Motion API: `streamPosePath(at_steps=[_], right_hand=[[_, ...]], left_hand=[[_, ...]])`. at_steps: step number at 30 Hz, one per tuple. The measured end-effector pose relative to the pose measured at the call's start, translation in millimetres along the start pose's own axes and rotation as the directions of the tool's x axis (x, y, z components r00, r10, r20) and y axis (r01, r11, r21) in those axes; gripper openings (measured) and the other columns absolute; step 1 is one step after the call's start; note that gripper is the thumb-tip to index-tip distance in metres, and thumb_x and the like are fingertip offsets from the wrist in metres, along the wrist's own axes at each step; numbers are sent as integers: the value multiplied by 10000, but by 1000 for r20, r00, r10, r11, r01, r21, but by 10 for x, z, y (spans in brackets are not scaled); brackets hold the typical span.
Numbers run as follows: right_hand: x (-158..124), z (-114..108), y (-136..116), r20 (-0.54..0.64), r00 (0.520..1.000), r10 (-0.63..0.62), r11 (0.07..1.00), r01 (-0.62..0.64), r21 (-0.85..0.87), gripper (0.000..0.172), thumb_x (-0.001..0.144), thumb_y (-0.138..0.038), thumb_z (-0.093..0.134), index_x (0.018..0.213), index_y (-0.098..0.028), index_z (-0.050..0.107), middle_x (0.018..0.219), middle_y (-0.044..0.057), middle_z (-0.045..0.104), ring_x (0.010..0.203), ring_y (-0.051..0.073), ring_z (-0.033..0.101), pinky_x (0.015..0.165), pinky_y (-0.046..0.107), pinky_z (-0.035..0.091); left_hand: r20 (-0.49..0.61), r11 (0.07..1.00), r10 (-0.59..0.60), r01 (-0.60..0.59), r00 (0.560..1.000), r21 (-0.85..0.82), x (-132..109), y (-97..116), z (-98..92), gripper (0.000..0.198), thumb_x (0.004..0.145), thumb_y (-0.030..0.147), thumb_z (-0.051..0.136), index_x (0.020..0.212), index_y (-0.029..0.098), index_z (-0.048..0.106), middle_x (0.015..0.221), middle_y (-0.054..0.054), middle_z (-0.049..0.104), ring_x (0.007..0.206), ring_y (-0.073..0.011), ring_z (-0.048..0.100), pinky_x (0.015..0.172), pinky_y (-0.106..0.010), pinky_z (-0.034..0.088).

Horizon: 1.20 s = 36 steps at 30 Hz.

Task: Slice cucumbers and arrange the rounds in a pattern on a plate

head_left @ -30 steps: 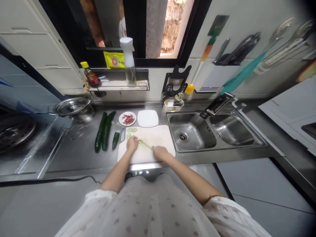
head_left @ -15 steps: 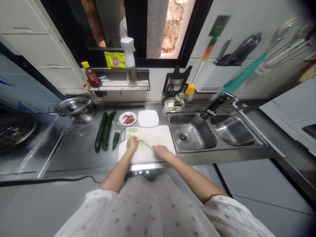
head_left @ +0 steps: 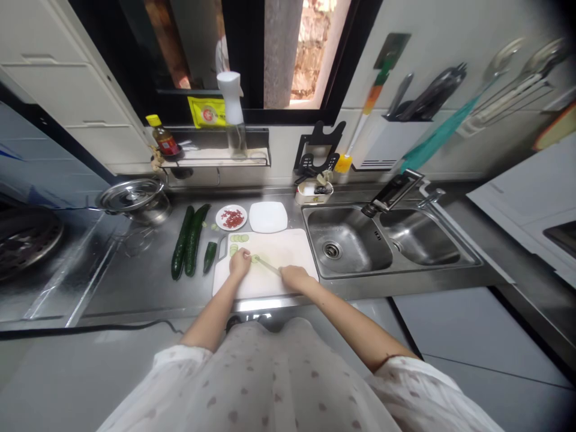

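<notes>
On the white cutting board [head_left: 270, 289], my right hand [head_left: 294, 278] is closed round the handle of a knife [head_left: 269, 266]; the blade points left and lies low over the board. My left hand [head_left: 240, 263] has its fingers bent together at the left edge of a pale green cucumber slice [head_left: 255, 259], which the knife tip meets. Its fingertips are partly hidden. Just beyond that hand, more cucumber slices [head_left: 239, 238] lie overlapping in rows. A short cut cucumber piece [head_left: 209, 257] rests on the counter left of the board.
Two whole cucumbers [head_left: 195, 240] lie farther left, near a lidded steel pot [head_left: 135, 201]. Behind the board stand a small plate [head_left: 219, 221] of chopped red pieces and a square white plate [head_left: 269, 216]. A double sink [head_left: 351, 240] adjoins the board's right side.
The camera view has shifted slightly. The knife tip has moved a little over the cucumber slice, and both hands keep nearly the same places.
</notes>
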State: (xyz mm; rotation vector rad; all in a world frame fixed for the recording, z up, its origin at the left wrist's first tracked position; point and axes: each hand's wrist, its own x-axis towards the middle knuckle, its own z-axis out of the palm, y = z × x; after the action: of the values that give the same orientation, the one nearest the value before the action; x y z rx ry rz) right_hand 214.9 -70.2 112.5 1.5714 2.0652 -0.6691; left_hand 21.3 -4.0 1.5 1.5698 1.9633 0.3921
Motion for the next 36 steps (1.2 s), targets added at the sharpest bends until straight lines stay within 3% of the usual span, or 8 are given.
streamPosePath(at_steps=[7,13,18,23,28,36], right_hand=[[-77,131,72,-14,1000,7,1000,-7,13,331,861,-123,420,1131,-150,609,1072,165,678,970,258,659,752,337,494],[-186,396,141,-114,993,41,999,-37,37,301,912,-173,377,1140,-147,571,1034,167,674,969,248,642,772,329,446],[-195,527,106,-189,976,110,980,-75,183,319,974,-295,298,1191,-190,506,1019,101,677,933,195,627,737,267,392],[-35,540,-67,-249,956,158,945,-73,319,302,984,-311,275,1144,-187,500,965,63,678,876,167,621,670,243,344],[109,487,-200,-253,949,190,942,-103,321,291,984,-304,278,1140,-197,499,993,71,675,881,170,619,686,247,343],[126,475,-101,-276,935,222,944,-135,301,288,984,-309,289,1149,-199,498,962,70,682,872,177,632,680,246,356]], left_hand=[[0,1000,10,-10,1000,4,-27,10,-8,205,785,182,565,967,219,650,909,-34,694,908,-186,634,794,-253,436],[-29,1000,28,-28,999,-8,-60,-17,46,228,804,161,533,997,209,646,935,-50,688,933,-195,626,816,-265,437],[-32,999,39,-40,999,-14,-64,-39,81,235,802,173,549,1017,202,638,995,-57,675,946,-188,617,824,-262,435],[-26,999,48,-49,998,-19,-66,-43,79,222,801,176,559,1008,204,634,995,-49,672,931,-183,612,814,-259,432],[-25,997,69,-70,997,-15,-92,-37,72,228,818,216,564,1039,196,615,989,-58,656,919,-182,605,811,-264,432],[-27,989,142,-140,990,51,-194,-21,95,254,846,268,547,1090,217,598,1039,-66,600,952,-189,582,830,-279,420]])
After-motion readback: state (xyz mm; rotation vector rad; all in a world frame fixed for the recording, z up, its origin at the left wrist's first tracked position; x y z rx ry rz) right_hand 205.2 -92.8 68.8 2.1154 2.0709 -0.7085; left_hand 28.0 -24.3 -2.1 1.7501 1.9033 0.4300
